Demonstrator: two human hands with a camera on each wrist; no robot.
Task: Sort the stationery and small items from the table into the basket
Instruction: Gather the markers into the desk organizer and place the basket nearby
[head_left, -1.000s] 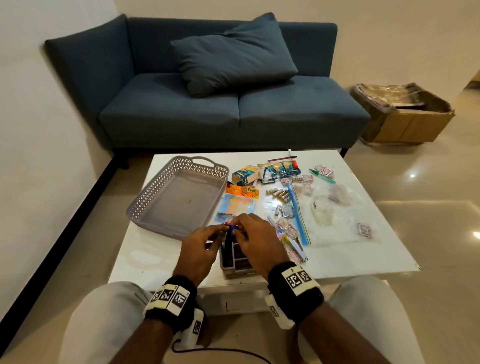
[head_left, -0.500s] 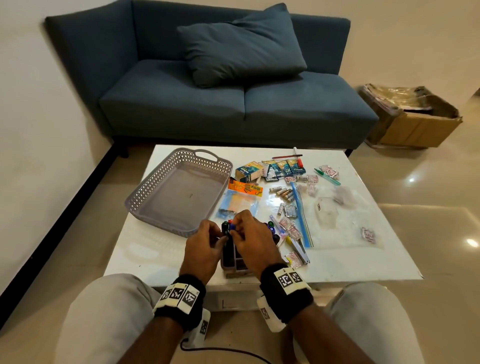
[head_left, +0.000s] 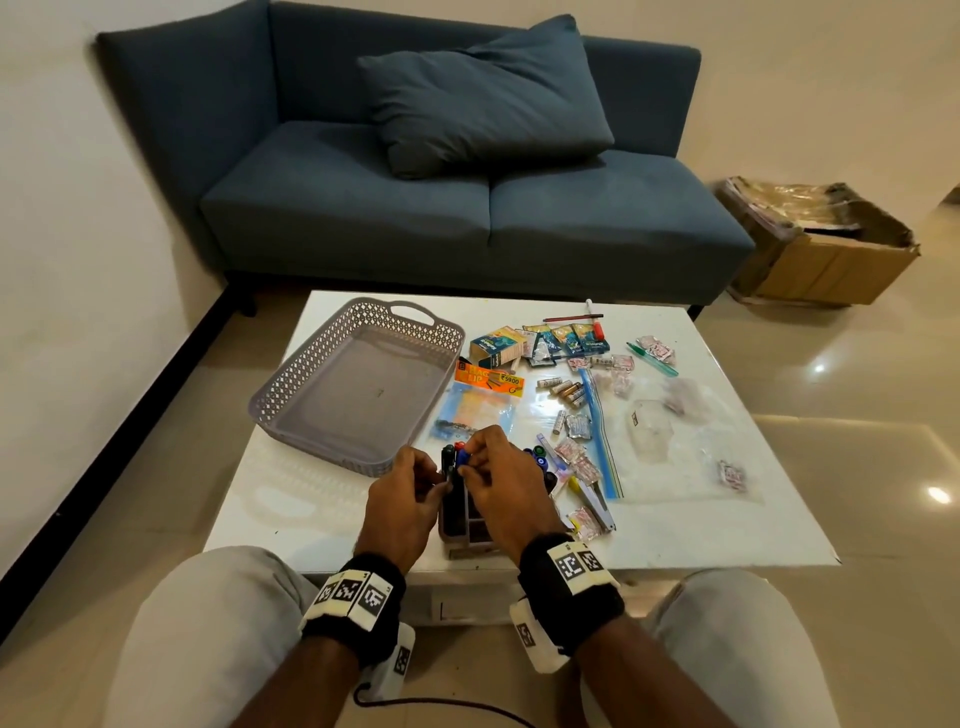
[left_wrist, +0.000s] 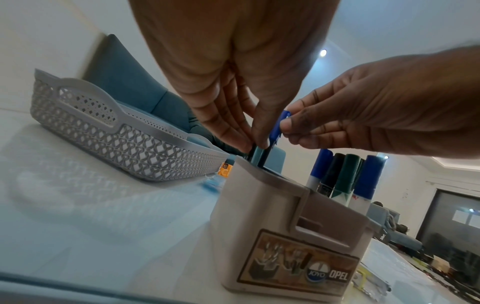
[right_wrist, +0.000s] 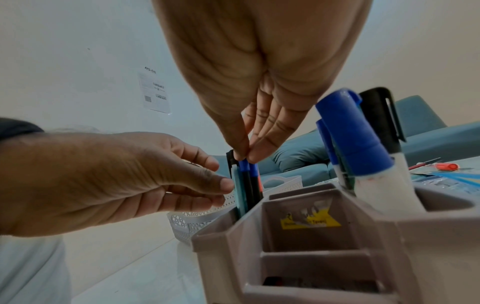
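A beige desk organizer (head_left: 467, 519) (left_wrist: 285, 226) (right_wrist: 324, 236) stands near the table's front edge. Several pens stand in its far-left slot. My right hand (head_left: 467, 467) (right_wrist: 244, 157) pinches the cap of a blue pen (head_left: 464, 457) (left_wrist: 276, 129) (right_wrist: 244, 166) from above. My left hand (head_left: 439, 475) (left_wrist: 255, 142) pinches a teal pen (left_wrist: 257, 153) (right_wrist: 237, 185) beside it in the same slot. Thick markers (left_wrist: 345, 176) (right_wrist: 355, 139) fill another slot. The grey lattice basket (head_left: 280, 395) (left_wrist: 124, 133) lies to the left with nothing in it.
Loose items cover the table's right half: batteries (head_left: 563, 389), zip bags (head_left: 597, 431), an orange-labelled pack (head_left: 485, 379), small boxes (head_left: 496, 345), a green pen (head_left: 652, 358) and a red marker (head_left: 597, 325). Behind the table are a blue sofa (head_left: 467, 218) and a cardboard box (head_left: 821, 249).
Both hands have stayed over the organizer's pen slot, with only small finger shifts. My head view has shifted. The basket and loose items have not moved.
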